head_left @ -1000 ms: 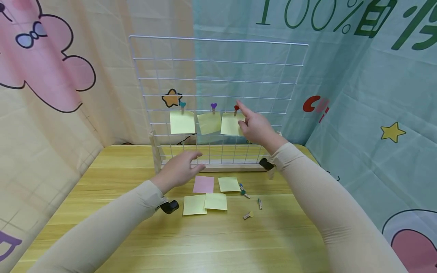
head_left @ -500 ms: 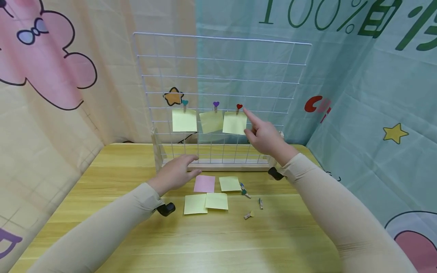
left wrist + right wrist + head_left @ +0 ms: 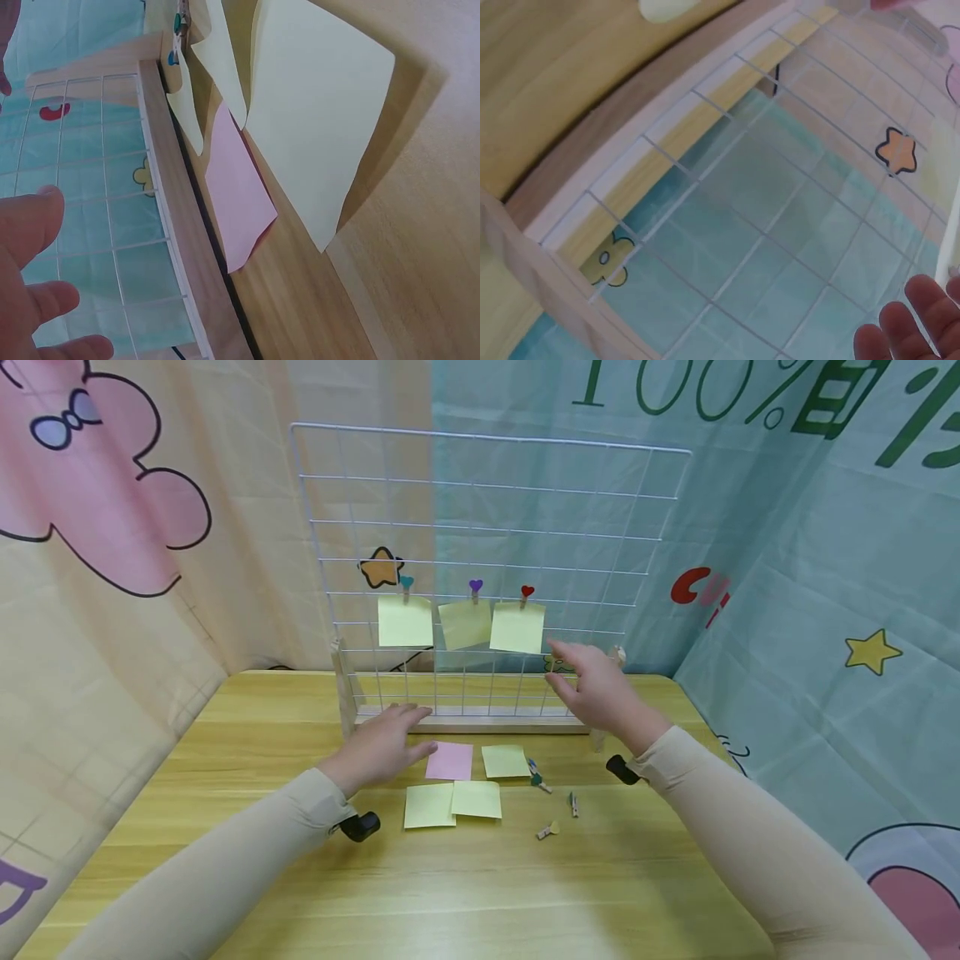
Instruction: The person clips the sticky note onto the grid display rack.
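Three pale yellow sticky notes hang in a row on the white wire grid (image 3: 480, 531). A teal heart clothespin (image 3: 407, 583) holds the left note (image 3: 406, 622), a purple one (image 3: 476, 587) the middle note (image 3: 463, 628), and a red one (image 3: 527, 592) the right note (image 3: 517, 631). My right hand (image 3: 603, 689) is just below and right of the right note, fingers extended, holding nothing. Over the table by the pink note (image 3: 452, 762), my left hand (image 3: 375, 750) has spread fingers and holds nothing. Its fingers (image 3: 30, 225) show before the grid in the left wrist view.
Yellow notes (image 3: 506, 762) (image 3: 427, 810) (image 3: 480, 799) lie around the pink one on the wooden table (image 3: 450, 893). Small clothespins (image 3: 538, 779) (image 3: 573, 805) (image 3: 546, 832) lie to their right. The grid stands in a wooden base (image 3: 480, 725), with printed curtains (image 3: 787, 610) behind.
My right hand has withdrawn from the red heart clothespin, down and to the right, leaving it on the grid with its note. The left hand has shifted slightly left and down.
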A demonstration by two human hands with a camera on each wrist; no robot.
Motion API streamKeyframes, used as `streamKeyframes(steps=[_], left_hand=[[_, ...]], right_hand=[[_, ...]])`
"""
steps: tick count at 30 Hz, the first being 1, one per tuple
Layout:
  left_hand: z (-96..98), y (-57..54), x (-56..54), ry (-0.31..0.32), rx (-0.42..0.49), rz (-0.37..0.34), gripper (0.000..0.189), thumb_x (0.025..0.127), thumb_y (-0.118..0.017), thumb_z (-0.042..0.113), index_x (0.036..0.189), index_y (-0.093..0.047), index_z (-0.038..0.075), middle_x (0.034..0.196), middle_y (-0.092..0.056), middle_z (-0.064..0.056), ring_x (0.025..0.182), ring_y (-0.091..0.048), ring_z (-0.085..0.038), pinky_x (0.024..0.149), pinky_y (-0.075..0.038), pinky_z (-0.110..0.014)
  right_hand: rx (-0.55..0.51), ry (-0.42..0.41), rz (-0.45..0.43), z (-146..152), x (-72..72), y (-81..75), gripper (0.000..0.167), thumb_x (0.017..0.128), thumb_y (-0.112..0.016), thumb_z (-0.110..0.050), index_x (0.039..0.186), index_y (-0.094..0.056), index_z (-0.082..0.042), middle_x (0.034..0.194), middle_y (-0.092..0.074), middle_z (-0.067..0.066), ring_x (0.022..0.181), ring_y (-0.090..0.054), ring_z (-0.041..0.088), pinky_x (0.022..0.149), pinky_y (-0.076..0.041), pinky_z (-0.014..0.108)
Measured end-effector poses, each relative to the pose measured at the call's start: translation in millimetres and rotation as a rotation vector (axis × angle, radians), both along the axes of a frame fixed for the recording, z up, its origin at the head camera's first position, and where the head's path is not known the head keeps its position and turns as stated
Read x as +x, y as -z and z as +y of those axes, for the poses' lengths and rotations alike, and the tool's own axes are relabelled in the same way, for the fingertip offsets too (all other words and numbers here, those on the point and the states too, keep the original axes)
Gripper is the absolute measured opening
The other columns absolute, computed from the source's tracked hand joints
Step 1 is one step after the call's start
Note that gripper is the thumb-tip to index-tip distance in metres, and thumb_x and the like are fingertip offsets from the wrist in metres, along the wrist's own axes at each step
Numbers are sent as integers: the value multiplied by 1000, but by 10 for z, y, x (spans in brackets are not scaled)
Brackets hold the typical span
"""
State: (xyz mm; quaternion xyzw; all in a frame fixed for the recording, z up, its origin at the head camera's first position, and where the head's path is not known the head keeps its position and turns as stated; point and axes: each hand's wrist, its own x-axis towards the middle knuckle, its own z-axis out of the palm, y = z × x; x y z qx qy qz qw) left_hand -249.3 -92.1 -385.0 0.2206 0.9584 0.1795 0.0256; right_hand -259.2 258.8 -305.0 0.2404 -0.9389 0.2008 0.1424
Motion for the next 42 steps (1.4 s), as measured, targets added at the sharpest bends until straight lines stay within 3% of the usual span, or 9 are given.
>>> streamKeyframes(steps=[4, 11, 32, 42], left_hand=[[-4, 19, 6, 3, -16, 15, 73, 104, -60, 55, 164, -39, 19, 170, -34, -18, 157, -27, -50, 123, -26, -71], [9, 43, 23, 8, -12, -3, 73, 104, -59, 55, 164, -38, 18, 170, -33, -18, 157, -25, -52, 123, -22, -73], [72, 225, 42, 48, 1, -73, 73, 104, -63, 47, 163, -38, 12, 167, -41, -17, 156, -31, -47, 128, -25, -62], [87, 284, 38, 48, -8, -105, 76, 103, -65, 45, 164, -36, 11, 168, -39, -16, 158, -29, -45, 128, -23, -63]], right_hand=[[38, 3, -26, 41, 51, 111, 59, 107, -63, -23, 158, -44, 0, 159, -50, 22, 149, -44, 43, 122, -37, 60], [82, 33, -75, 97, 120, 304, 65, 106, -64, -31, 161, -40, -4, 169, -37, 17, 158, -29, 43, 126, -29, 62], [111, 19, -132, 185, 315, 768, 59, 105, -65, -26, 157, -47, -3, 162, -46, 22, 150, -39, 51, 121, -34, 66], [97, -11, -140, 259, 346, 899, 54, 104, -67, -21, 153, -53, -2, 153, -57, 21, 142, -53, 44, 117, -42, 61]])
